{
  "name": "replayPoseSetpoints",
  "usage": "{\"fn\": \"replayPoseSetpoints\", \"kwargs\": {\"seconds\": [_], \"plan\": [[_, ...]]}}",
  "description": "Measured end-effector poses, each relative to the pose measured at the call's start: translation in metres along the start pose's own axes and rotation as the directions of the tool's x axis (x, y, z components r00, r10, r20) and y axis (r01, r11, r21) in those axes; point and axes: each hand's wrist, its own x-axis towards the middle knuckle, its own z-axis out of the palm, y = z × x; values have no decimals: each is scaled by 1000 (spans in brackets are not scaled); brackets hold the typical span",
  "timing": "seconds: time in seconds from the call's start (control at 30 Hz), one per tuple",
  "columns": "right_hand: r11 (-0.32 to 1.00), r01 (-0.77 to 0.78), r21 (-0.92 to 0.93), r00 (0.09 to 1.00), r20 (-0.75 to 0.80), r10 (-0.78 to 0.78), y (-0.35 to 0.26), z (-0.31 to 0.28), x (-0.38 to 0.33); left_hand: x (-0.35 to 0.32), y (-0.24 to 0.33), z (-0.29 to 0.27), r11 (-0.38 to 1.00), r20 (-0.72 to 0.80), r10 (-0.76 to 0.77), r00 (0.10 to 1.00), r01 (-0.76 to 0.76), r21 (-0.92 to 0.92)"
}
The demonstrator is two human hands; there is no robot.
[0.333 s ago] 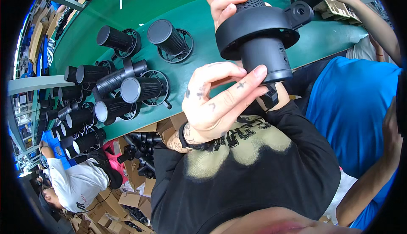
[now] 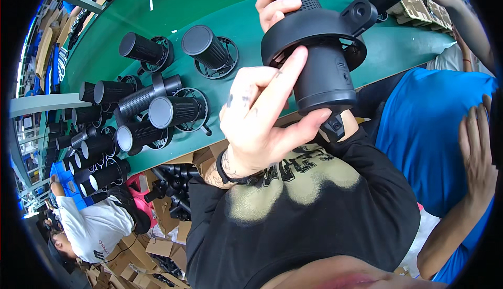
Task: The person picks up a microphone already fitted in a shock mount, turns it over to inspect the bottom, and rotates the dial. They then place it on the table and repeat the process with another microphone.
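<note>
A black microphone (image 2: 326, 82) with a perforated grille is held up before me, its smooth base end toward me. A wide black shock mount ring (image 2: 293, 29) with a side pivot knob surrounds it. My left hand (image 2: 257, 116) grips the base end, index finger stretched along the body up to the ring and thumb at the bottom rim. The fingers of my right hand (image 2: 276, 6) wrap round the grille from behind; its palm is hidden by the microphone. A dark wristwatch (image 2: 334, 126) shows on my right wrist, below the base.
Several similar black microphones in ring mounts (image 2: 178, 113) stand on the green table (image 2: 251, 48) to the left. Cardboard boxes (image 2: 160, 244) with black parts lie below. A co-worker in blue (image 2: 429, 137) sits close at right, by a tan tray (image 2: 419, 8). Another person in white (image 2: 107, 226) is at lower left.
My left index finger has moved up from the base rim to the ring, with the thumb lower. The microphone has shifted slightly left. The co-worker's hand at upper right has moved off a black cylinder.
</note>
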Motion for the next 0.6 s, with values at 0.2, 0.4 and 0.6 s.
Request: {"fn": "replayPoseSetpoints", "kwargs": {"seconds": [0.2,0.4,0.6], "plan": [[995,-10,-95,1000,18,12,4,6,-10,-6,-1,7,995,-45,-75,996,78,67],[1000,4,13,998,57,-5,-10,-8,-4,-11,-13,16,987,-79,9,997,4,159],[997,70,21,997,31,-70,-11,-16,3,-12,-18,24,990,-123,-55,991,70,124]]}}
